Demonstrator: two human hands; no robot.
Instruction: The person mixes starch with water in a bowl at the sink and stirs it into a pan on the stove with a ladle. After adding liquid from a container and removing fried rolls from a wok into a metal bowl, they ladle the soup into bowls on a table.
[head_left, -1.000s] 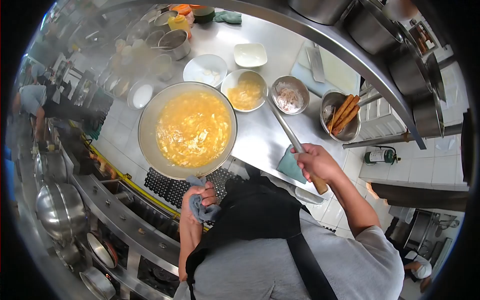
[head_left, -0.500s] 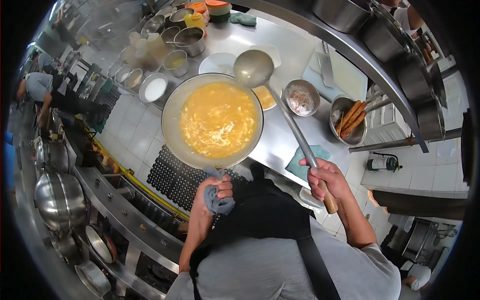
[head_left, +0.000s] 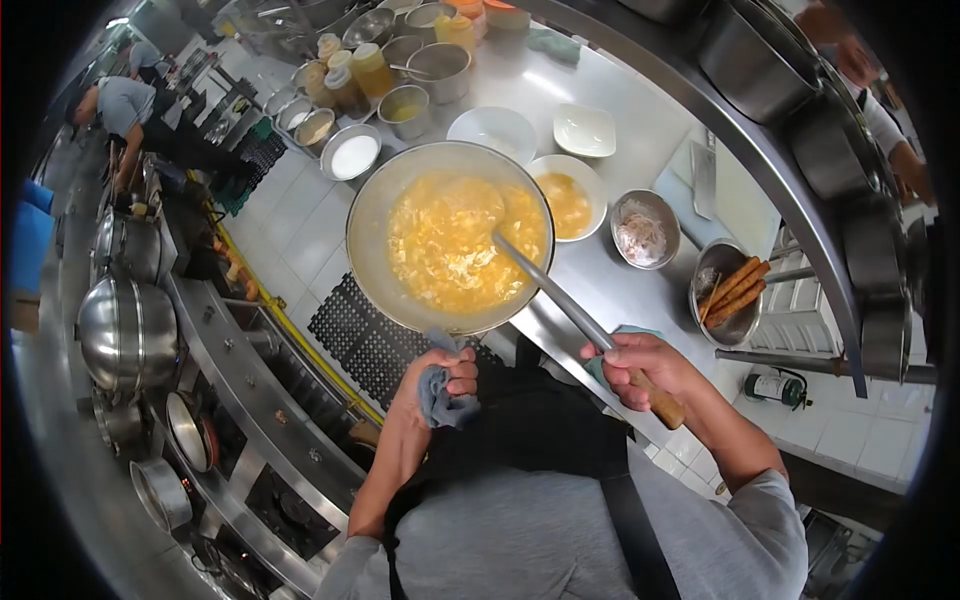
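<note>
My left hand [head_left: 412, 390] is closed around a grey cloth [head_left: 440, 400] at the near edge of a large wok [head_left: 372, 215]. Whether a handle lies under the cloth is hidden. Yellow soup with pale egg strands [head_left: 440, 250] fills much of the wok. In my right hand [head_left: 655, 368] is the wooden-ended handle of a long metal ladle [head_left: 560, 295]. The ladle's bowl is sunk in the soup, out of sight. Just right of the wok, a white bowl [head_left: 598, 205] holds some of a similar yellow soup.
On the steel table [head_left: 640, 100] stand a white plate [head_left: 490, 128], a square white dish [head_left: 585, 130], a bowl of shredded food [head_left: 645, 230] and a bowl with fried sticks [head_left: 728, 290]. A cleaver [head_left: 703, 180] lies on a board. Stoves [head_left: 250, 420] line the left; another person [head_left: 125, 110] bends there.
The ladle has come down from above the wok's right rim into the soup. The view has shifted, and the white soup bowl, partly covered before, now shows fully. My left hand keeps its hold.
</note>
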